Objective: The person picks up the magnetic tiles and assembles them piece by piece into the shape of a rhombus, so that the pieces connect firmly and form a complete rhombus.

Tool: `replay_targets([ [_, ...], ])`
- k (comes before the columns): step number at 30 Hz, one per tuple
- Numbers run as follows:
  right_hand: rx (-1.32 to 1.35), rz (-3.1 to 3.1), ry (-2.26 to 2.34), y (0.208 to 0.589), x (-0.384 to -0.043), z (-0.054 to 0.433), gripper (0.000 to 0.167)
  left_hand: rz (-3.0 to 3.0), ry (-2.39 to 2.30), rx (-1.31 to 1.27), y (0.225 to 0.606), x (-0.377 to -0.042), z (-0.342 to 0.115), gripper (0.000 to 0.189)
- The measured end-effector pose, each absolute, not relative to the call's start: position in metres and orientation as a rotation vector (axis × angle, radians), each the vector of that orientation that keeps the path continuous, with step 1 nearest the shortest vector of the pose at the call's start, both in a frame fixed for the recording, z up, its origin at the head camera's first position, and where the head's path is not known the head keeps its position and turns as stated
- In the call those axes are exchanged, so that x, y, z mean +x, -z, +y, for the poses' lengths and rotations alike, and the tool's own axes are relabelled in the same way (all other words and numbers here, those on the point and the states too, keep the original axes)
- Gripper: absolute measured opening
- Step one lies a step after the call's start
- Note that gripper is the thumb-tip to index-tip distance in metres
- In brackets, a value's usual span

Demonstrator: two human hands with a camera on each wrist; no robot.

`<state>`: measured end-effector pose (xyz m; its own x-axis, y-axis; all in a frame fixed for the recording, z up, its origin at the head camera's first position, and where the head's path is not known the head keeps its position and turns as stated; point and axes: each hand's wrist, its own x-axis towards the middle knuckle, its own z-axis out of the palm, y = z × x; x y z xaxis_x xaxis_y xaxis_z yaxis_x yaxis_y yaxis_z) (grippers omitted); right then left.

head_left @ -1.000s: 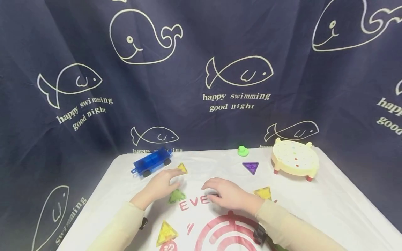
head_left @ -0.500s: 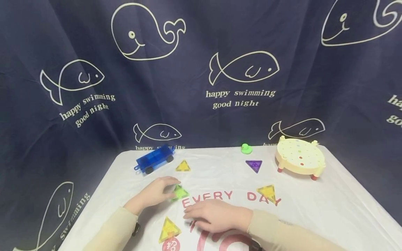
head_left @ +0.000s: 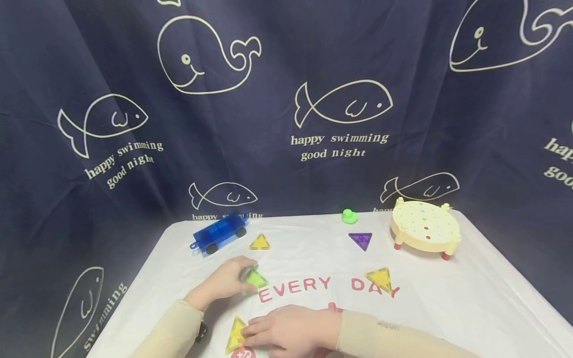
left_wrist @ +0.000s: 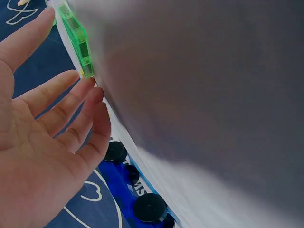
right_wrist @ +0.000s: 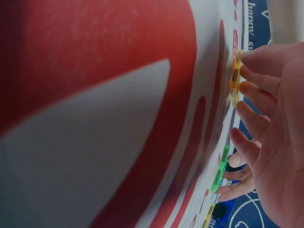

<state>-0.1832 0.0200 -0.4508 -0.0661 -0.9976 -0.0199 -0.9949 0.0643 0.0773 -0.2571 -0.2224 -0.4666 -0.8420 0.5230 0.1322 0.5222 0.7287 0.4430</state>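
Observation:
A green translucent triangular tile (head_left: pixel 255 279) lies on the tablecloth, left of the printed word EVERY. My left hand (head_left: pixel 226 279) is around its left side, fingers at the far edge and thumb at the near one. In the left wrist view, relaxed fingertips come right up to the green tile's (left_wrist: pixel 78 42) lower end. Nearer me, the straight fingers of my right hand (head_left: pixel 291 330) reach over the right side of a yellow triangular tile (head_left: pixel 235 334). From the right wrist, several fingertips meet the yellow tile's (right_wrist: pixel 236 78) edge.
A blue wheeled cart (head_left: pixel 220 232) stands at the back left, close to another yellow tile (head_left: pixel 260 242). Toward the right are a purple triangle tile (head_left: pixel 360 240), a green toy duck (head_left: pixel 349 216), a yellow tile (head_left: pixel 379 279) and a cream round stand with legs (head_left: pixel 425 226).
My right hand has come toward me and leftward, onto the near yellow tile. My left hand has drawn back from the far yellow tile to the green one.

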Motion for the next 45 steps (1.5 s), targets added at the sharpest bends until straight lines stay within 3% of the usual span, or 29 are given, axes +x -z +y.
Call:
replay_targets([
  [16,2.057,-2.327,0.065,0.459,-0.186,0.030,0.057,2.895,-0.709,0.843,0.472,-0.256,-0.219,0.066],
  [45,1.802,-2.527,-0.319,0.458,-0.200,0.116,0.052,2.888,-0.726,0.757,0.461,-0.248,-0.215,0.067],
])
